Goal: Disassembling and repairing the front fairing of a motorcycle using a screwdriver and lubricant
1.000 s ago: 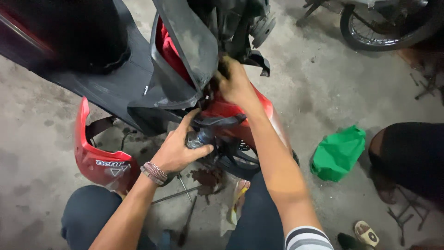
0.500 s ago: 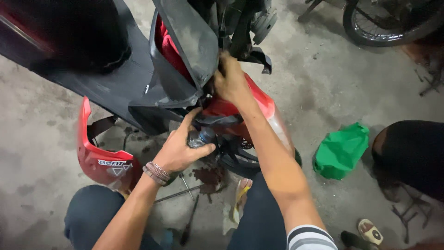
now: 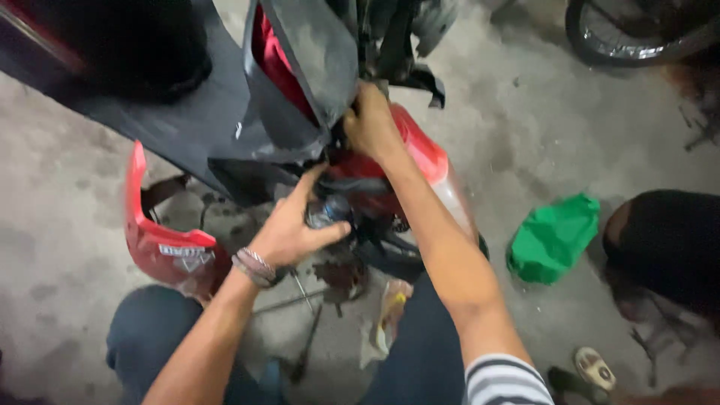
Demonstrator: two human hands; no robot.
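I crouch over a red and black scooter point(image 3: 296, 90) whose body panels are partly off. My left hand point(image 3: 289, 229), with a beaded bracelet at the wrist, wraps around a small dark and silvery part point(image 3: 328, 212) low on the frame. My right hand point(image 3: 370, 124) grips the edge of the black inner panel, just above the red front cover point(image 3: 420, 150). What the fingers of that hand close on is hidden by the panel.
A loose red body panel point(image 3: 161, 240) lies on the concrete at left. Metal tools point(image 3: 300, 300) and a rag lie between my knees. A green bag point(image 3: 553, 238) sits at right beside another person's leg point(image 3: 667, 240). Another wheel point(image 3: 637, 30) stands at the top right.
Both hands keep their places on the scooter. The view has shifted slightly, and the left fingers have tightened a little around the small part.
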